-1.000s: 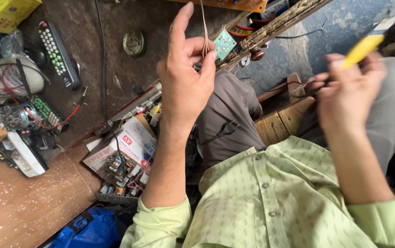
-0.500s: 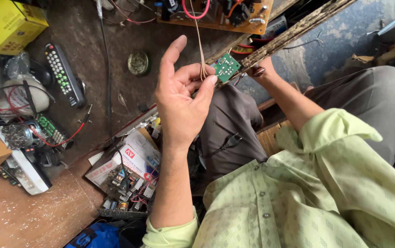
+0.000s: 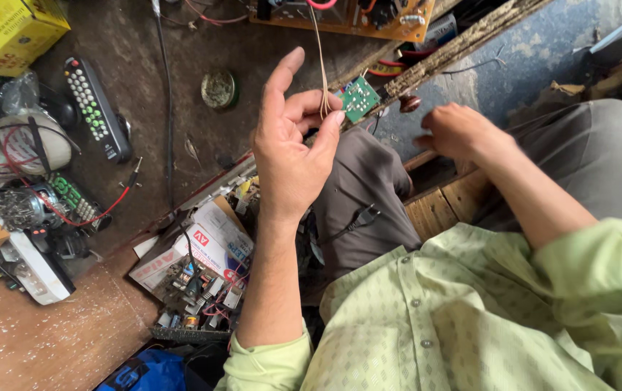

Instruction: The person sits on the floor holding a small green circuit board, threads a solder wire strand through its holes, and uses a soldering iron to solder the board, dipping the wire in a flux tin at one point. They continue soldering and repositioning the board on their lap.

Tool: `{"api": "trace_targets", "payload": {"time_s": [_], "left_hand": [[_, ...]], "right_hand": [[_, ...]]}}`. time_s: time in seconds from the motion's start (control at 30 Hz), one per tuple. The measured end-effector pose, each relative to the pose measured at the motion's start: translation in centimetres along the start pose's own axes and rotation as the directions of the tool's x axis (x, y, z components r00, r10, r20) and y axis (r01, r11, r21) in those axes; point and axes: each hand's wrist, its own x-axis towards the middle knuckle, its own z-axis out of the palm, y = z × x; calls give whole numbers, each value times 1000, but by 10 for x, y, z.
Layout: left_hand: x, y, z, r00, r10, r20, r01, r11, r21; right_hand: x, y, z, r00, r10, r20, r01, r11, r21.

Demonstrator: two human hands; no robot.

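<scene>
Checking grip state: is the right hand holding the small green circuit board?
No. The left hand pinches the thin wires by the green circuit board; the right hand is apart, empty.

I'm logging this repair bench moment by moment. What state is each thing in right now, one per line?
left hand: raised, fingertips pinching thin wires
thin wires: taut, running up to the large board
small green circuit board: hanging at the wires' lower end, beside the fingertips
right hand: empty, blurred, low near the bench edge
large orange circuit board: lying flat on the bench
remote control: lying face up
round tin: closed
</scene>
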Motion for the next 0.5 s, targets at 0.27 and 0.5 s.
{"api": "trace_targets", "payload": {"time_s": [0.27, 0.5], "left_hand": [[-1, -4, 2, 1000, -26, -4, 26, 993, -114], [-1, 1, 0, 999, -18, 29, 20, 999, -45]], "right_hand": [[-72, -38, -27, 955, -99, -280, 295, 211, 932], [-56, -65, -22, 919, 21, -394, 374, -367, 852]]}}
